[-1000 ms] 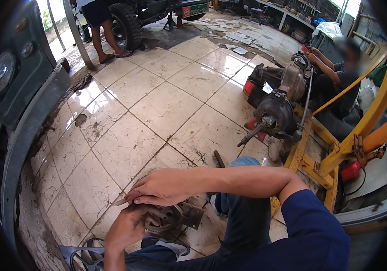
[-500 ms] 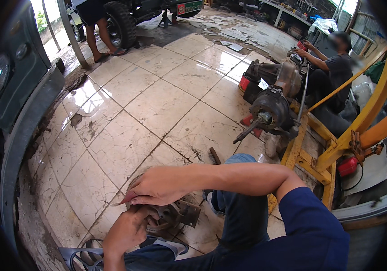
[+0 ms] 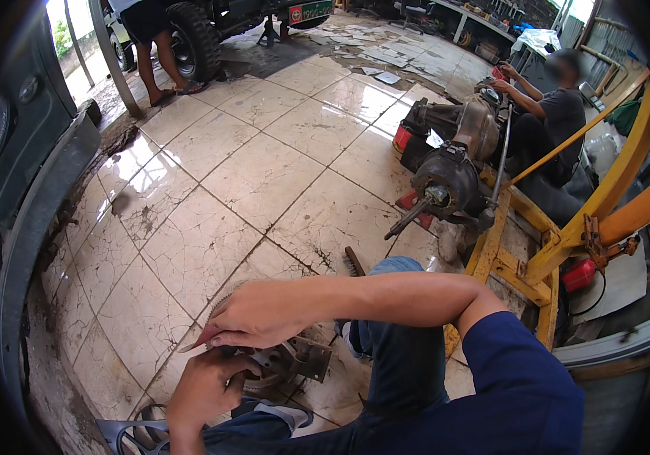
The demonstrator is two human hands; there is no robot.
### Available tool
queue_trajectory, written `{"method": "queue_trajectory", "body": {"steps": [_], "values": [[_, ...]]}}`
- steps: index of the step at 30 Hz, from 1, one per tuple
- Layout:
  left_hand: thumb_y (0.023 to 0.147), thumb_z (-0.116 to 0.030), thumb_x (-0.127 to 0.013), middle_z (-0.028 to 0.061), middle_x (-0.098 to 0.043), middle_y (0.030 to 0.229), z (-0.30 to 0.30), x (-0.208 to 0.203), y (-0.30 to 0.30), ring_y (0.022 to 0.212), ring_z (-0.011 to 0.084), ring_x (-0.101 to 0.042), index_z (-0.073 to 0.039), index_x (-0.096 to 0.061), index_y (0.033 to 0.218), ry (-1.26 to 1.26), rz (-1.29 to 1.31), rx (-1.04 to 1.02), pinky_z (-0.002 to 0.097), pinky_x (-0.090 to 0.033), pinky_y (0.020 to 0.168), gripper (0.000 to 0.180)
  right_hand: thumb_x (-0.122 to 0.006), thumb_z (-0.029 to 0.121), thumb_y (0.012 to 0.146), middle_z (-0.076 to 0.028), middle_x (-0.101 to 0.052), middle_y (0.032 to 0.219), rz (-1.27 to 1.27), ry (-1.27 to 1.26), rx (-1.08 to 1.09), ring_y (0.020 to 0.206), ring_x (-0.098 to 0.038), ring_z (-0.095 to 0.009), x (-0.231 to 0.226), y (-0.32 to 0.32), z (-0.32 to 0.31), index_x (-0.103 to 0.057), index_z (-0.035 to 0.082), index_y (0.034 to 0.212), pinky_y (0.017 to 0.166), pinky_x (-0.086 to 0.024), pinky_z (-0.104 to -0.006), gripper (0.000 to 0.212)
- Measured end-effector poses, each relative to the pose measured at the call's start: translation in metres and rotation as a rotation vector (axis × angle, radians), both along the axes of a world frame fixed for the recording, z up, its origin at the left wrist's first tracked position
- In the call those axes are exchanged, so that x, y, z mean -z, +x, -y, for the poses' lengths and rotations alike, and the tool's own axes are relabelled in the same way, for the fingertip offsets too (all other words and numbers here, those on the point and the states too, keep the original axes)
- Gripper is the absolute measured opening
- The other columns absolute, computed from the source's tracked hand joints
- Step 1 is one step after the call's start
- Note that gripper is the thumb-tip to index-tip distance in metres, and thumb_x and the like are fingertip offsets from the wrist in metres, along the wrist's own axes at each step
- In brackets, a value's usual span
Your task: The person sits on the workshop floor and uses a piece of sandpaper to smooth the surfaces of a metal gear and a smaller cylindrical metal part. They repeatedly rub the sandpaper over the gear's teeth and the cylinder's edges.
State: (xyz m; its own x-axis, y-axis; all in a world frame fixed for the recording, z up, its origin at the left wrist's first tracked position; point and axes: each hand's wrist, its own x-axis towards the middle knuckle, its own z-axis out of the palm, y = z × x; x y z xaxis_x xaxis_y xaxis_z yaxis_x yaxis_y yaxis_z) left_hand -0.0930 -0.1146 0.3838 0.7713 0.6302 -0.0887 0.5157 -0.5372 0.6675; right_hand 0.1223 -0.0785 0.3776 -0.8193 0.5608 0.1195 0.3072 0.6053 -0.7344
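Low at the front is a greasy metal assembly [image 3: 279, 364] with a toothed ring gear [image 3: 220, 305] round its edge and a flat drilled bracket [image 3: 313, 359] on its right side. My right hand [image 3: 268, 312] reaches across over it, closed on a folded reddish-brown piece of sandpaper [image 3: 206, 335] held at the gear's left side. Just below, my left hand [image 3: 207, 388] has its fingers curled against the assembly's near left part, gripping it. Both hands cover much of the gear, so the exact spot the sandpaper touches is hidden.
A wooden-handled brush [image 3: 354, 262] lies on the tiled floor [image 3: 264, 182] beyond my knee. A drive axle [image 3: 446, 182] and a yellow steel frame [image 3: 541, 265] stand at right, with a co-worker [image 3: 560, 106] behind. A vehicle's front [image 3: 29, 152] borders the left.
My left hand has shifted slightly left and down, its fingers a little less tucked under the right hand. The sandpaper stays in my right hand, tilted slightly differently. The view has shifted a little.
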Motion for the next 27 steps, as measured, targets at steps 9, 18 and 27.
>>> {"method": "queue_trajectory", "body": {"steps": [9,18,27], "values": [[0.072,0.008,-0.061,0.0151,-0.074,0.094,0.000,-0.002,0.002,0.089,0.0324,-0.071,-0.006,-0.077,0.094,-0.034,-0.046,-0.006,0.0383,-0.055,0.081,0.030,-0.048,0.024,0.104,-0.020,-0.070,0.106,0.026,0.022,0.022,0.096,-0.066,-0.040,0.005,-0.001,-0.002,-0.065,0.001,0.121,0.083,-0.053,-0.0457,0.033],[0.073,-0.005,-0.069,0.0148,-0.072,0.097,-0.002,0.003,-0.001,0.094,0.0338,-0.068,-0.016,-0.079,0.096,0.034,-0.010,-0.007,0.0404,-0.054,0.086,0.028,-0.051,0.023,0.103,-0.020,-0.070,0.104,-0.026,0.007,0.011,0.095,-0.066,-0.039,0.007,-0.003,-0.003,-0.065,0.001,0.121,0.081,-0.053,-0.0452,0.031],[0.075,-0.010,-0.071,0.0137,-0.069,0.093,-0.006,0.005,-0.006,0.092,0.0345,-0.067,-0.019,-0.078,0.105,0.000,-0.022,0.018,0.0411,-0.054,0.084,0.032,-0.050,0.024,0.104,-0.019,-0.071,0.101,-0.036,0.048,0.007,0.093,-0.066,-0.039,0.007,-0.001,-0.003,-0.065,0.001,0.121,0.080,-0.053,-0.0446,0.032]]}}
